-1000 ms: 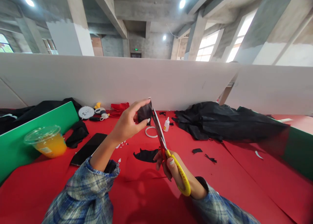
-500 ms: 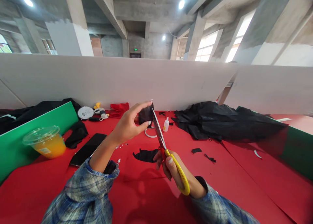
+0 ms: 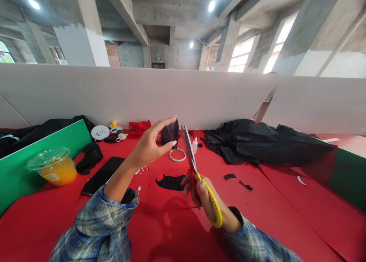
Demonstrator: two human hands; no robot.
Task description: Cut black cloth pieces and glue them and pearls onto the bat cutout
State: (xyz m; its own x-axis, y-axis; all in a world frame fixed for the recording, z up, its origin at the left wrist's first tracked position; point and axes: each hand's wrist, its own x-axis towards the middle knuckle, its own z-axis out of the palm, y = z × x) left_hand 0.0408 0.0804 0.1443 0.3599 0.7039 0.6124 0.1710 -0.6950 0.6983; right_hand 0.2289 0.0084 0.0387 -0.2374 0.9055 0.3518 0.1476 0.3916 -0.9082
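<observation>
Red tabletop [image 3: 286, 216], white ring [image 3: 177, 160], small bottle [image 3: 195, 146], torn black scrap [image 3: 169, 182]

- Scissors [image 3: 191, 151]: one pair.
- Raised black fabric piece [image 3: 169, 134]: one.
- Jagged black offcut [image 3: 170, 182]: one.
- Small black scraps [image 3: 230, 176] in front of the right-hand black cloth heap [image 3: 265, 144]: two.
- White ring [image 3: 177, 160]: one.
- Small bottle [image 3: 195, 146]: one.
- Cup [image 3: 57, 174]: one.
- Dark flat device [image 3: 104, 174]: one.
- White beads [image 3: 139, 188]: several; too small to count.
- Green panels [image 3: 54, 146]: two.
- Lit ceiling lights [image 3: 211, 6]: three.

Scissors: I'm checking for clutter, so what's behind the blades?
Behind the scissors' blades, a white squeeze bottle shows at their right on the red tabletop. Anything the metal covers can't be seen.
</observation>
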